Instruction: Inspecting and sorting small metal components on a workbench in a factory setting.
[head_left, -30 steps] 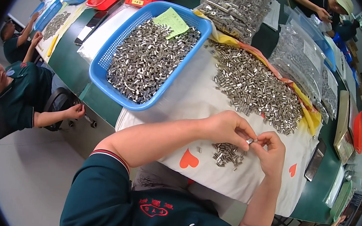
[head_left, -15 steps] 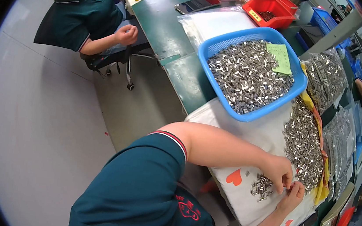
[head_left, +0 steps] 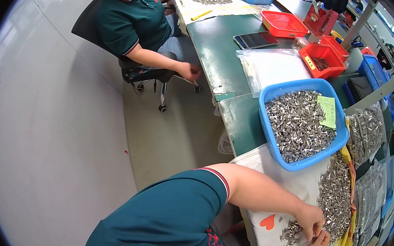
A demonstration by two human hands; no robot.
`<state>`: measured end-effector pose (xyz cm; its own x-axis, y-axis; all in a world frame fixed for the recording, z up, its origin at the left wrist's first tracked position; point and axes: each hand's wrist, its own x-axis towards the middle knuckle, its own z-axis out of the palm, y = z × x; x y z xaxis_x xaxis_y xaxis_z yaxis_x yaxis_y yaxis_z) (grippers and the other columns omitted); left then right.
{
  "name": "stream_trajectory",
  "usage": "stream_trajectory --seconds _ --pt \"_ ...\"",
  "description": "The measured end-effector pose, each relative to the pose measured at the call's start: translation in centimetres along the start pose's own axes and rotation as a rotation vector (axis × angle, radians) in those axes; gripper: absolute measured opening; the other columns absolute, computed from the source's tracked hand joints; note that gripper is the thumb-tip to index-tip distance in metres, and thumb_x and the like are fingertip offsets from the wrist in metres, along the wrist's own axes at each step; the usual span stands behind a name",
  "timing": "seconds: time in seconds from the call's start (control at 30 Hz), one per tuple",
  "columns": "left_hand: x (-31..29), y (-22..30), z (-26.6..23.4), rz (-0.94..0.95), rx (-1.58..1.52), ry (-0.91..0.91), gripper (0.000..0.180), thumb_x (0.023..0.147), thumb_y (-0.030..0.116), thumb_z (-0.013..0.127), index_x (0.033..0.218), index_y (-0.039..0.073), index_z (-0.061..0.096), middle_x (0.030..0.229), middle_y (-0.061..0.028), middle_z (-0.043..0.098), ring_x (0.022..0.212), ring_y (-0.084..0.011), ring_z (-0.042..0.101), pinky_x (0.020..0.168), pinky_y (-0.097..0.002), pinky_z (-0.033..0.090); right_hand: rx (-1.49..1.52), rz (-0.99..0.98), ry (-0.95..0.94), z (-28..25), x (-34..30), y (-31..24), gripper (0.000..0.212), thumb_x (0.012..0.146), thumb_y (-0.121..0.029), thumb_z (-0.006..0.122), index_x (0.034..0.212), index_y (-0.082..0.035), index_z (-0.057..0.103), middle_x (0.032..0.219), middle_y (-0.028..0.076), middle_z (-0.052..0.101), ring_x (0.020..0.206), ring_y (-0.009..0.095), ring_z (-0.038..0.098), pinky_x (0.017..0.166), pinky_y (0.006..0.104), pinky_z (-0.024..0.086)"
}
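Note:
My left hand [head_left: 310,220] reaches over the white cloth with its fingers pinched together. Close against it, my right hand [head_left: 319,244] is also closed in a pinch, fingertips nearly meeting the left ones. Whatever lies between the fingers is too small to make out. Beside my left hand is a small pile of short metal cylinders [head_left: 292,234] on the cloth [head_left: 262,235], which has red hearts. A long heap of similar cylinders [head_left: 336,195] stretches beyond my hands. Farther off, a blue basket [head_left: 282,161] full of such cylinders [head_left: 297,126] carries a green paper slip [head_left: 326,111].
Clear bags of metal parts [head_left: 366,131] lie along the right side. Past the basket are white plastic bags [head_left: 272,66], a dark tablet [head_left: 256,40] and red bins [head_left: 321,61] on the green table [head_left: 218,53]. A seated co-worker [head_left: 140,26] is at the left.
The view has shifted, so the table and basket sit lower and farther right. My hands stay pinched close together. The co-worker's raised hand has dropped beside the chair.

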<state>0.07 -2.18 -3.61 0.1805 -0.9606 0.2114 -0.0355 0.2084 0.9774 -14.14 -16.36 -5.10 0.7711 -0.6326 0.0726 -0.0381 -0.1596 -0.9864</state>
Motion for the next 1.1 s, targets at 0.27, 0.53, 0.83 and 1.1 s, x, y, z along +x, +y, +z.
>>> stream_trajectory --seconds 0.27,0.53,0.83,1.1 --pt "1.8 0.6 0.9 0.16 0.131 -0.052 0.033 0.059 0.019 0.074 0.088 0.005 0.065 0.073 -0.0055 0.063 0.067 -0.0121 0.059 0.061 -0.0249 0.047 -0.049 0.023 0.102 -1.4 -0.5 -1.3 0.009 0.085 -0.009 0.048 0.079 -0.003 0.049 0.073 -0.001 0.047 0.067 0.008 0.042 0.06 0.0215 0.036" --pt "-1.0 2.2 -1.2 -0.177 0.085 -0.113 0.033 0.068 0.015 0.071 0.097 0.003 0.062 0.084 -0.0043 0.063 0.076 -0.008 0.057 0.071 -0.0217 0.047 -0.047 0.073 0.092 2.1 -0.3 -1.8 0.006 0.081 -0.007 0.055 0.078 -0.002 0.055 0.07 -0.001 0.054 0.064 0.006 0.048 0.058 0.0192 0.04" --pt "0.0 1.9 -0.4 -0.331 -0.058 -0.116 0.03 0.071 0.008 0.07 0.1 0.004 0.061 0.084 0.0019 0.059 0.077 -0.0036 0.053 0.072 -0.0187 0.046 -0.021 0.063 0.015 1.0 -0.6 -1.5 0.007 0.081 -0.008 0.058 0.082 -0.001 0.056 0.072 -0.001 0.055 0.064 0.005 0.049 0.059 0.0183 0.04" --pt "-0.3 1.9 -0.6 -0.376 -0.101 -0.104 0.028 0.073 0.006 0.068 0.1 0.004 0.06 0.086 0.003 0.058 0.077 -0.0028 0.052 0.071 -0.0184 0.045 -0.035 0.05 0.007 1.5 -0.3 -2.0 0.008 0.079 -0.008 0.059 0.079 -0.001 0.057 0.067 -0.003 0.052 0.06 0.003 0.045 0.055 0.0183 0.038"
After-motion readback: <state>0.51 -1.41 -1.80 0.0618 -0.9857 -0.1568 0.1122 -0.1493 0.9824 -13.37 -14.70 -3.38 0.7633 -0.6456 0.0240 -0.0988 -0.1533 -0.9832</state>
